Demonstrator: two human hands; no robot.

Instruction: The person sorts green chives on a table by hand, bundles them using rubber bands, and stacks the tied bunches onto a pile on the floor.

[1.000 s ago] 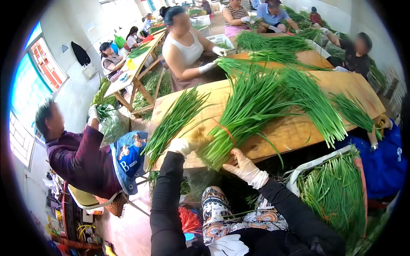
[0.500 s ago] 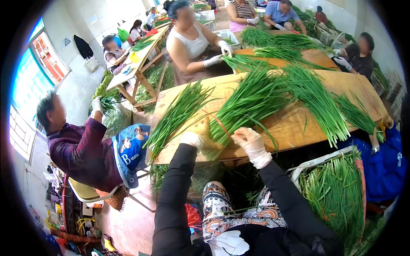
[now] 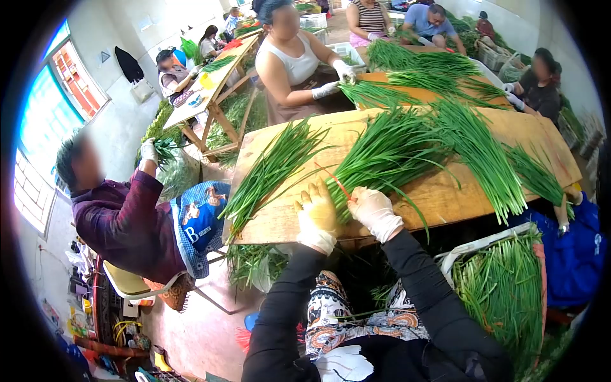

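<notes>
Lettering point(image 3: 193, 234) is showing in white on a blue, checked-edged cloth point(image 3: 219, 254) at the left, a large "B" standing out while the characters beside it are staying too small to read. Glossy, strap-like green leaves with pale stem ends are forming a thick bunch point(image 3: 388, 149), which is lying on a long, bare wooden tabletop point(image 3: 445, 204) directly in front of the person. The left hand point(image 3: 316, 213), in a white glove with a yellowish face, is spreading its fingers open just beside the stem ends. The right hand point(image 3: 372, 211), in a thin, wrinkled whitish glove, is pinching the lower end of a thin red strip point(image 3: 332, 177) that is slanting across the stems. Another green bunch point(image 3: 277, 169) is resting leftward, and a white-rimmed container point(image 3: 490, 241) is holding more greens at lower right. Pale walls point(image 3: 114, 32) and a pinkish floor point(image 3: 191, 334) are surrounding several seated workers.
</notes>
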